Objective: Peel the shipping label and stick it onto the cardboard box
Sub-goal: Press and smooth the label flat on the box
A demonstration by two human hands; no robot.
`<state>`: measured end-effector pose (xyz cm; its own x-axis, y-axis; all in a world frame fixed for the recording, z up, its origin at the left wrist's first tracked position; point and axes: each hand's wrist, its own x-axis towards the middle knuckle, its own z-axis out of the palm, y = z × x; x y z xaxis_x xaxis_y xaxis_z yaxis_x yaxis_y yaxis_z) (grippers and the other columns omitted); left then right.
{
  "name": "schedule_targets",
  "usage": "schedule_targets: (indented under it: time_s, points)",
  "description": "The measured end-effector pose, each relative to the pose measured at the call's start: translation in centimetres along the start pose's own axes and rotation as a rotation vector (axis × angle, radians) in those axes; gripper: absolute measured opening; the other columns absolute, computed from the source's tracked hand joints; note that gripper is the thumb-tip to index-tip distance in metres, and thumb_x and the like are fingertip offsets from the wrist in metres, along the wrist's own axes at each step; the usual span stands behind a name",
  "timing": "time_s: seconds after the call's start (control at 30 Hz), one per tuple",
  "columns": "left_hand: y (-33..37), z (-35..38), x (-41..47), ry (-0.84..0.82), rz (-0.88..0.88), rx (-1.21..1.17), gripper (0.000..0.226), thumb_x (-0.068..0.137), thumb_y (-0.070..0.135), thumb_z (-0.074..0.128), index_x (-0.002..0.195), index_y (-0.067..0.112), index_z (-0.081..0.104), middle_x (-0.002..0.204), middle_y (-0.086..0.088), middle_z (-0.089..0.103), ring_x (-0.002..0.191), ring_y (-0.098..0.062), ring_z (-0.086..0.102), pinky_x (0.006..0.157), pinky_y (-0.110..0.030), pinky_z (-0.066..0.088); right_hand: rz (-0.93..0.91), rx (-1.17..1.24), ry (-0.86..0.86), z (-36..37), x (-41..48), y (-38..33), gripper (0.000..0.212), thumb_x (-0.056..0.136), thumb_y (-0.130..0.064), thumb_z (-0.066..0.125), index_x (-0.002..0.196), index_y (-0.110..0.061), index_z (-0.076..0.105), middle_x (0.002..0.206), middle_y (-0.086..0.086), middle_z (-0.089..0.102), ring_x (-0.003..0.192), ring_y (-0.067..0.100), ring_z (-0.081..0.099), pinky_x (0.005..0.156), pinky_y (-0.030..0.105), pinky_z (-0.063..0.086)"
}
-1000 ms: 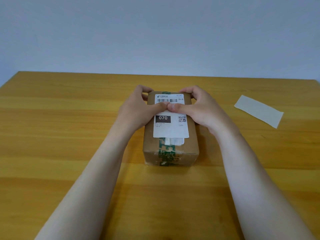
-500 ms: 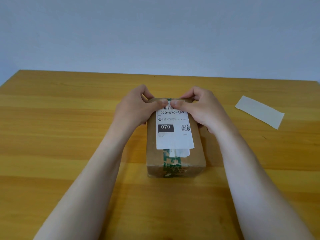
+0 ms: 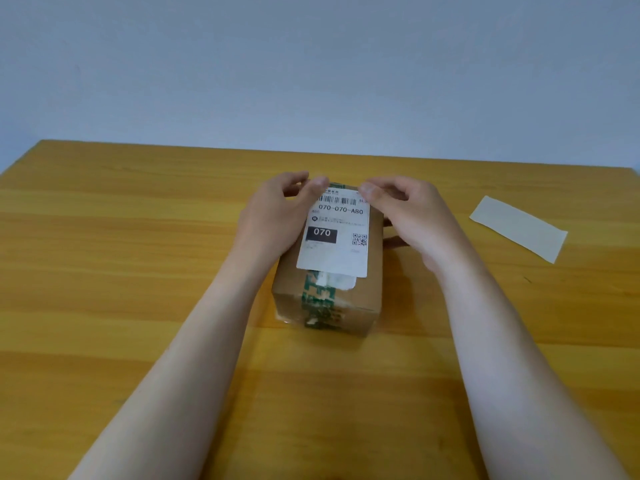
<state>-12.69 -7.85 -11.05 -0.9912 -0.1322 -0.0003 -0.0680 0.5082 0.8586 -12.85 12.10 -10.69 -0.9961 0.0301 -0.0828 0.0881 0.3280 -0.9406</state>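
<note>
Shipping label (image 3: 334,237) flat atop cardboard box (image 3: 329,299); left hand (image 3: 273,216) and right hand (image 3: 408,213) fingers loosely curled, thumbs pressing its far corners.

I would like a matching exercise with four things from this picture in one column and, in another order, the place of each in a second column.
Things:
1. shipping label
2. backing paper
3. left hand
4. green tape

Places:
A. on the table, to the right of the box
B. at the far left corner of the label
C. flat on top of the cardboard box
D. along the middle of the box, down its near side

Pairs: 1-C, 2-A, 3-B, 4-D
</note>
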Motion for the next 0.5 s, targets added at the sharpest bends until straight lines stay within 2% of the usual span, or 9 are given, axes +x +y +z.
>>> schedule_targets:
  time_s: [0.07, 0.13, 0.2, 0.27, 0.3, 0.37, 0.43, 0.5]
  points:
    - [0.4, -0.3, -0.2, -0.089, -0.023, -0.023, 0.074, 0.090, 0.061, 0.070, 0.155, 0.031, 0.051, 0.149, 0.006, 0.060, 0.129, -0.015, 0.062, 0.106, -0.043, 0.052, 0.012, 0.005, -0.057, -0.2, -0.2, -0.2, 0.065, 0.084, -0.051, 0.082, 0.143, -0.031, 0.062, 0.128, -0.014, 0.062, 0.114, -0.001, 0.060, 0.072, 0.013, 0.046]
    - [0.5, -0.6, -0.2, -0.186, -0.054, -0.043, 0.088, 0.087, 0.055, 0.078, 0.162, 0.032, 0.038, 0.156, 0.005, 0.052, 0.129, -0.016, 0.060, 0.103, -0.040, 0.053, 0.002, -0.038, -0.129, -0.3, -0.1, 0.1, 0.095, 0.073, -0.052, 0.090, 0.156, -0.031, 0.048, 0.135, -0.014, 0.056, 0.111, -0.009, 0.055, 0.076, 0.012, 0.043]
    - [0.4, -0.9, -0.2, -0.275, -0.085, -0.051, 0.100, 0.083, 0.051, 0.083, 0.165, 0.035, 0.029, 0.158, 0.006, 0.049, 0.127, -0.017, 0.061, 0.099, -0.040, 0.056, -0.001, -0.071, -0.201, -0.3, -0.1, 0.3, 0.112, 0.066, -0.049, 0.095, 0.161, -0.032, 0.039, 0.136, -0.015, 0.055, 0.108, -0.010, 0.056, 0.080, 0.012, 0.045]
    - [0.3, -0.9, -0.3, -0.326, -0.115, -0.067, 0.105, 0.081, 0.046, 0.086, 0.166, 0.037, 0.025, 0.156, 0.005, 0.049, 0.122, -0.020, 0.065, 0.089, -0.038, 0.060, 0.011, -0.067, -0.247, -0.1, 0.0, 0.3, 0.123, 0.058, -0.047, 0.099, 0.162, -0.035, 0.033, 0.135, -0.017, 0.058, 0.113, -0.005, 0.058, 0.086, 0.017, 0.048]
    - [0.3, -0.7, -0.3, -0.323, -0.118, -0.075, 0.104, 0.080, 0.045, 0.087, 0.165, 0.037, 0.027, 0.153, 0.004, 0.051, 0.118, -0.019, 0.067, 0.085, -0.037, 0.061, 0.009, -0.064, -0.253, -0.1, 0.1, 0.4, 0.124, 0.056, -0.046, 0.099, 0.161, -0.035, 0.034, 0.131, -0.019, 0.059, 0.112, -0.005, 0.058, 0.086, 0.018, 0.049]
    - [0.4, -0.3, -0.4, -0.272, -0.091, -0.065, 0.095, 0.080, 0.044, 0.087, 0.160, 0.033, 0.036, 0.139, 0.006, 0.059, 0.110, -0.014, 0.068, 0.082, -0.034, 0.060, -0.006, -0.059, -0.223, 0.0, 0.2, 0.5, 0.111, 0.058, -0.044, 0.099, 0.153, -0.035, 0.043, 0.124, -0.023, 0.058, 0.106, -0.008, 0.059, 0.080, 0.016, 0.049]
    - [0.5, 0.0, -0.5, -0.207, -0.063, -0.044, 0.081, 0.081, 0.042, 0.086, 0.150, 0.029, 0.046, 0.115, 0.015, 0.061, 0.099, -0.006, 0.066, 0.080, -0.031, 0.059, -0.016, -0.038, -0.180, -0.1, 0.3, 0.7, 0.095, 0.062, -0.040, 0.099, 0.143, -0.034, 0.053, 0.124, -0.019, 0.062, 0.103, -0.004, 0.065, 0.073, 0.014, 0.051]
    - [0.5, 0.1, -0.5, -0.172, -0.076, -0.048, 0.070, 0.081, 0.041, 0.086, 0.141, 0.028, 0.052, 0.103, 0.019, 0.057, 0.091, -0.005, 0.067, 0.073, -0.032, 0.060, -0.016, -0.013, -0.161, 0.0, 0.5, 0.9, 0.083, 0.064, -0.038, 0.099, 0.135, -0.032, 0.058, 0.123, -0.015, 0.067, 0.099, 0.001, 0.070, 0.067, 0.013, 0.053]
